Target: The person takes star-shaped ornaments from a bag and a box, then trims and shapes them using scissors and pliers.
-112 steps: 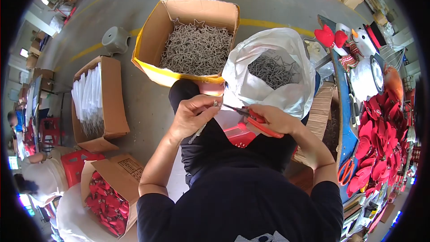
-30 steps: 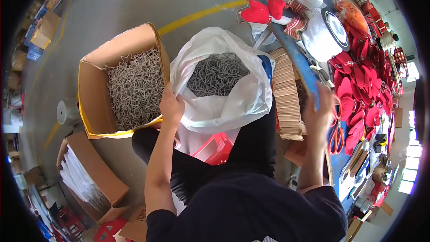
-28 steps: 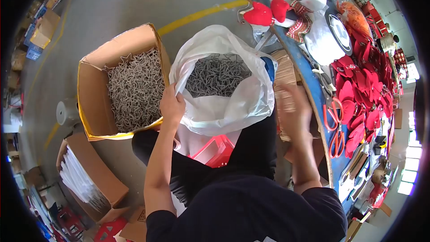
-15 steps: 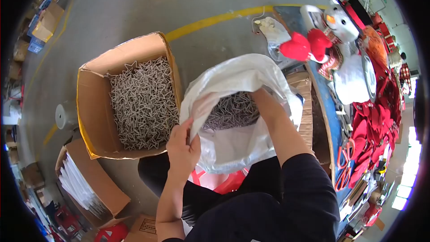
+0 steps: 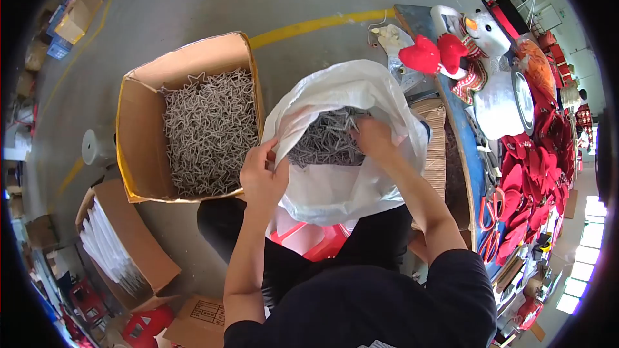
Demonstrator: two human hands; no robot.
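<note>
A white woven sack [image 5: 322, 194] stands open in front of me, with many silvery wire-like stars [image 5: 325, 142] inside. My left hand [image 5: 263, 171] pinches the sack's rim on its left side. Inside the mouth of the sack, my right hand [image 5: 374, 138] is closed around some of the stars near the top of the heap; its fingertips are partly hidden. Left of the sack is an open cardboard box [image 5: 138, 135] holding a large pile of similar pale star shapes [image 5: 209, 132].
To the right, a blue-topped table [image 5: 459, 106] carries a snowman figure [image 5: 493, 35], red fabric pieces [image 5: 535, 174] and orange-handled scissors [image 5: 491, 222]. A carton [image 5: 138, 238] of white wrapped strips is at lower left. A white stool [image 5: 95, 148] stands beyond the box.
My right hand has risen from deeper in the sack and now shows at the top of the heap with stars in its fingers. My left hand stays on the rim.
</note>
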